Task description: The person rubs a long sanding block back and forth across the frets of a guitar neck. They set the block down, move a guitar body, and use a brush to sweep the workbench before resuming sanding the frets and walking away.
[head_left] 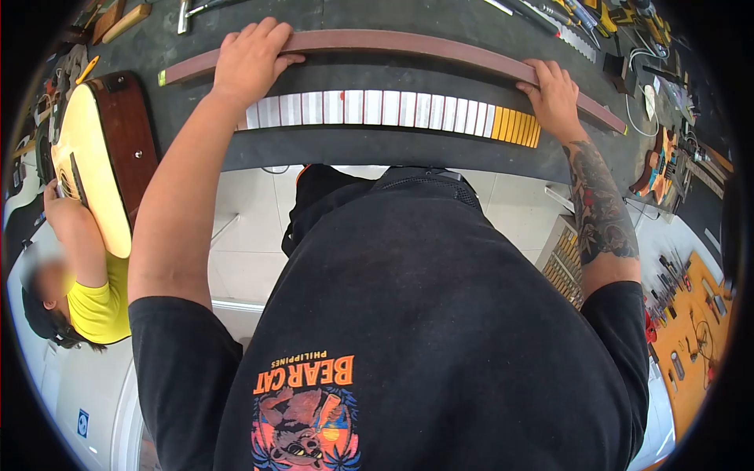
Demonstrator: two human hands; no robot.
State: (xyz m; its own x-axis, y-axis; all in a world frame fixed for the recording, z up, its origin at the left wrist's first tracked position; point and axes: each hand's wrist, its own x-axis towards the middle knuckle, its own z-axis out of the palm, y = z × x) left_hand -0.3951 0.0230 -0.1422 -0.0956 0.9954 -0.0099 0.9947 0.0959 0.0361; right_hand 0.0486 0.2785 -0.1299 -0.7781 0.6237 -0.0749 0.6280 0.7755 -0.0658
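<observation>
A long reddish-brown bar (408,44) lies across the dark workbench, curved by the lens. My left hand (250,61) grips it near its left end, fingers over the far edge and thumb on the near side. Toward the other end, my right hand (552,98) holds the bar the same way. Between the bar and the bench's near edge sits a long strip (377,108) of white segments parted by thin dark red lines, with yellow segments at its right end. My left wrist is beside the strip's left end.
At the left, a co-worker in a yellow shirt (98,310) is beside an acoustic guitar (98,157). A hammer (184,17) and wooden blocks (126,22) lie at the back left. Saws, cables and a small guitar body (658,166) are at the right.
</observation>
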